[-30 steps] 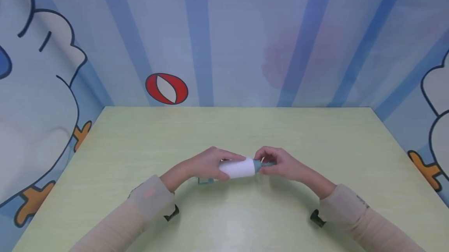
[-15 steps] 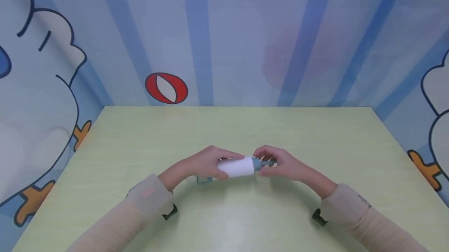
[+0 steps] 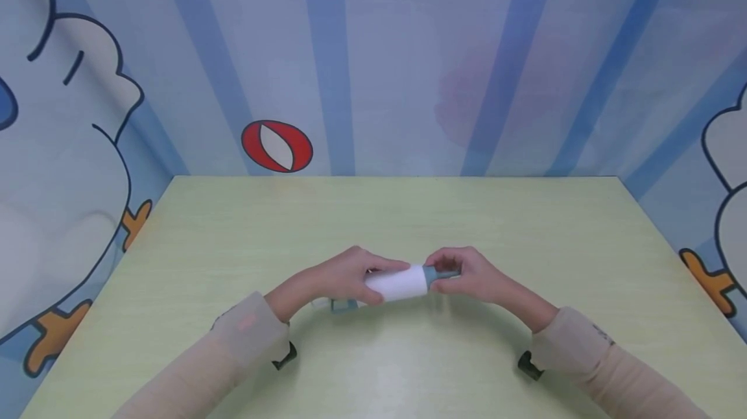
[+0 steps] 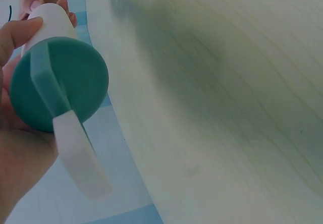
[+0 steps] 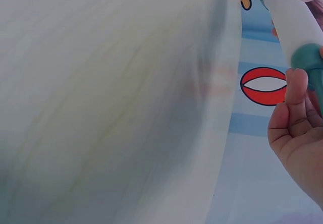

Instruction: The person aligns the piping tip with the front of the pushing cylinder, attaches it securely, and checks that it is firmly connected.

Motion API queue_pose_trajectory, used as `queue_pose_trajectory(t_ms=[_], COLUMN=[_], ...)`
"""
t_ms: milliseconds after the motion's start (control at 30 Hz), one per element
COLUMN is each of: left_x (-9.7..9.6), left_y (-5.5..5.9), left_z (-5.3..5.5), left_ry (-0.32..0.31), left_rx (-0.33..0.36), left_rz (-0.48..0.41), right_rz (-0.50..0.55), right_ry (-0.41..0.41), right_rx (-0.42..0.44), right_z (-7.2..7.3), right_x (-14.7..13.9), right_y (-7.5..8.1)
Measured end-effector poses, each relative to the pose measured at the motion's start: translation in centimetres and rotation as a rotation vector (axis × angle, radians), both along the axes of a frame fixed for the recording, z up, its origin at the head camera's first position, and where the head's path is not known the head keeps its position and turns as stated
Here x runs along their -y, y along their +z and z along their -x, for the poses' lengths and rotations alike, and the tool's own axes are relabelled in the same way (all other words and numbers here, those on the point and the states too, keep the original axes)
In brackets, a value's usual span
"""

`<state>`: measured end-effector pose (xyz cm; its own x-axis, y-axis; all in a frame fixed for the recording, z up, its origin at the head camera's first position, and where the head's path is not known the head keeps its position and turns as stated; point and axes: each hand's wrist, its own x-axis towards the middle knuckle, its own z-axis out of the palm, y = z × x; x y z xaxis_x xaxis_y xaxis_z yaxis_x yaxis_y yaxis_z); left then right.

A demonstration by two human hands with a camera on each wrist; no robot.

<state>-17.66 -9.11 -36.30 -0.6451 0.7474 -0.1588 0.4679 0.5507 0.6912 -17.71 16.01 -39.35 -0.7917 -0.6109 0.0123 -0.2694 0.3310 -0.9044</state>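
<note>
Held over the table is a white cylinder (image 3: 399, 284), like a slim bottle, with teal ends. My left hand (image 3: 347, 274) grips its body, thumb on the near side. At its right end, the fingers and thumb of my right hand (image 3: 474, 273) curl around the teal tapered cap (image 5: 305, 57), from which a thin teal stem extends. In the left wrist view, the other end is a round teal disc (image 4: 91, 85). A bent teal arm (image 4: 46, 82) crosses the disc and carries a white block (image 4: 75, 151) at its tip.
The pale green tabletop (image 3: 397, 211) reaches back to a blue striped wall (image 3: 403, 69) with a printed red ball (image 3: 277, 146). Printed cartoon walls stand at both sides. Small dark pieces (image 3: 284, 357) stick out beneath the sleeve cuffs.
Both hands and the cylinder have dipped slightly. The right fingers, a little farther along the stem half a second ago, now sit closer around the teal cap.
</note>
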Motion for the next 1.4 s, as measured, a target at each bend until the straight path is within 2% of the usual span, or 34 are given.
queue_pose_trajectory(t_ms=[167, 233, 300, 467, 600, 800, 1000, 1400], left_x=[-0.1, -0.2, -0.5, -1.1, -1.7, -2.5, -3.2, -4.3], left_y=[-0.2, -0.3, -0.4, -0.9, -1.0, -1.5, -1.9, -3.5], left_z=[0.0, 0.1, 0.4, 1.4, 2.3, 3.3, 4.2, 5.9], left_ry=[-0.012, -0.022, -0.033, -0.039, -0.025, 0.009, 0.031, 0.076], left_rx=[-0.002, -0.034, -0.096, -0.296, -0.381, -0.420, -0.458, -0.373], left_rz=[0.014, 0.028, 0.064, 0.179, 0.230, 0.282, 0.284, 0.283], right_rz=[0.035, 0.028, 0.005, -0.089, -0.139, -0.177, -0.239, -0.333], right_ry=[-0.002, -0.002, -0.007, -0.046, -0.083, -0.102, -0.146, -0.163], right_rx=[0.055, 0.054, 0.031, -0.106, -0.149, -0.176, -0.168, -0.160], right_z=[-0.1, 0.0, 0.2, 1.1, 2.0, 3.2, 4.3, 6.1], right_x=[-0.1, -0.1, -0.1, 0.0, 0.1, -0.1, -0.4, -1.0], right_y=[-0.4, -0.6, -0.8, -1.2, -1.4, -1.7, -1.9, -2.8])
